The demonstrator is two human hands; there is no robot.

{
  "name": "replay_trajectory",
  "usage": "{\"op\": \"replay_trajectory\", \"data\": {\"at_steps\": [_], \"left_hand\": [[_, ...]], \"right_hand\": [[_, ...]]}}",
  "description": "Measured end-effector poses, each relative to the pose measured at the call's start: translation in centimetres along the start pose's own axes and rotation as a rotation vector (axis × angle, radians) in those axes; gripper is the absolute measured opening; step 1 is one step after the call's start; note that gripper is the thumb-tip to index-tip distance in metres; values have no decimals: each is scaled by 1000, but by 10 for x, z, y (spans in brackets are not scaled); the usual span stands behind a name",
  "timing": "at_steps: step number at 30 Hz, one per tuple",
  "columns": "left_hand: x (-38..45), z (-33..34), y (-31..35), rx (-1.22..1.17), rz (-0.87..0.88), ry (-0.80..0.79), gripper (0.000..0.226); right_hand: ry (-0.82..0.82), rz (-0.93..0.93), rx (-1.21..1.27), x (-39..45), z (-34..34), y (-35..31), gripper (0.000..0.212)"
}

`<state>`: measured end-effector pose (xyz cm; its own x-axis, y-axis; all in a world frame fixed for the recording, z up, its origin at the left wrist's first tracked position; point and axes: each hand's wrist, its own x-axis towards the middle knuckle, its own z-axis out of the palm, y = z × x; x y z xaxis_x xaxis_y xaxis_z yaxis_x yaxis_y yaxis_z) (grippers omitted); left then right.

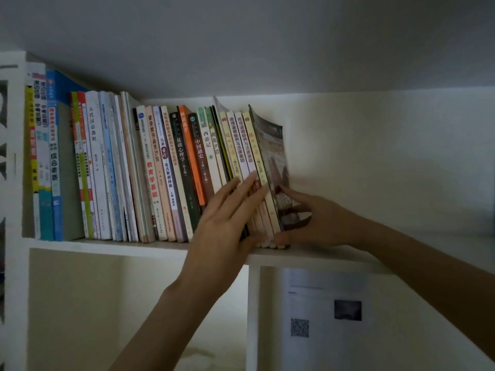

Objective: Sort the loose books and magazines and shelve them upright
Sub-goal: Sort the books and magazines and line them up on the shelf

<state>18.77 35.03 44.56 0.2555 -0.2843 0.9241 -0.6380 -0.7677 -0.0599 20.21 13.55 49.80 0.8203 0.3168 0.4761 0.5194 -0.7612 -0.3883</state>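
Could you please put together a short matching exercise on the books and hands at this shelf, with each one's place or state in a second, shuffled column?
Column one:
1. blue book
2. orange book
3. left hand
4. right hand

Column two:
A. flat fingers pressing against the spines
B. near the row's left end
C. at the cover of the rightmost book
D. mid-row, leaning left

Pairs: 1-B, 2-D, 3-A, 4-C

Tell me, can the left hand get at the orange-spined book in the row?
Probably yes. The orange-spined book stands just left of the left hand, its spine facing out with nothing in front; neighbouring books press close on both sides.
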Motion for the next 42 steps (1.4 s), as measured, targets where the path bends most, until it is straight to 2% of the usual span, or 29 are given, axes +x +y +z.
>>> {"op": "replay_trajectory", "data": {"at_steps": [4,7,11,13,14,16,19,22,25,27,29,32,34,36,39,42], "left_hand": [[2,-1,4,50,29,-56,60],[-1,-11,26,100,11,-32,49],[-57,-9,106,-53,-18,182,20],[-103,16,163,-196,-70,155,14],[-130,36,190,-255,-100,78,14],[-186,86,241,-351,-169,-188,18],[-268,162,313,-475,-287,-581,23],[-330,215,376,-560,-435,-927,33],[-384,257,418,-561,-533,-1323,53],[-414,287,428,-504,-553,-1463,71],[-434,315,428,-399,-543,-1455,75],[-443,355,417,-232,-657,-1331,72],[-442,380,406,-186,-737,-1289,80],[-442,399,397,-174,-768,-1347,90],[-442,412,395,-75,-703,-1401,100],[-441,414,395,-12,-747,-1385,106]], "right_hand": [[19,-87,22,-14,10,-3,94],[36,-173,-96,-45,2,-12,61],[294,-444,-311,-146,-18,17,32],[304,-483,-410,-221,-18,61,22],[253,-435,-426,-260,-13,88,19],[82,-249,-429,-338,5,146,18],[-212,200,-355,-444,36,228,23],[-399,599,-288,-531,58,288,37],[-481,932,-207,-608,85,323,35],[-484,1070,-122,-649,104,344,44],[-443,1147,-27,-675,119,361,46],[-228,1254,104,-691,140,385,34],[-110,1334,67,-693,155,403,36],[-20,1323,12,-684,167,418,37],[36,1329,65,-651,182,432,38],[20,1345,133,-628,203,440,49]]}}
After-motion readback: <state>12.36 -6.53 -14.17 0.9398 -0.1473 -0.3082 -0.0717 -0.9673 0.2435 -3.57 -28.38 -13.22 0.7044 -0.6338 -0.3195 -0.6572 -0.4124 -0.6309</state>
